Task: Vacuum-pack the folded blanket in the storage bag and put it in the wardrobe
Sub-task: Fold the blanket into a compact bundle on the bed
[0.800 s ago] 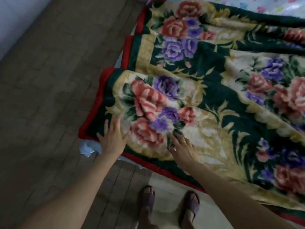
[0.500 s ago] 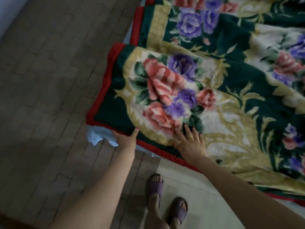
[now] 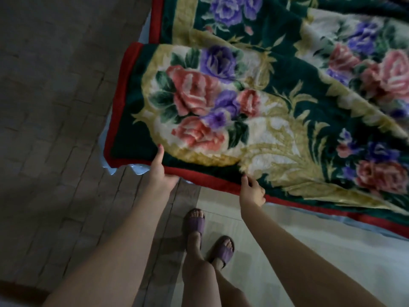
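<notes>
Blanket (image 3: 254, 103) with big pink and purple roses, folded in layers over pale sheet (image 3: 138, 169), left hand (image 3: 159, 171) gripping red hem near corner, right hand (image 3: 252, 192) pinching same hem further along, hands apart, purple slippers (image 3: 194, 222) on floor (image 3: 55, 107) below

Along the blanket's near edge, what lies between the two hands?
Head view: only the blanket's own red-trimmed border runs between the left hand and the right hand; both grip that edge, and nothing else sits there.
</notes>
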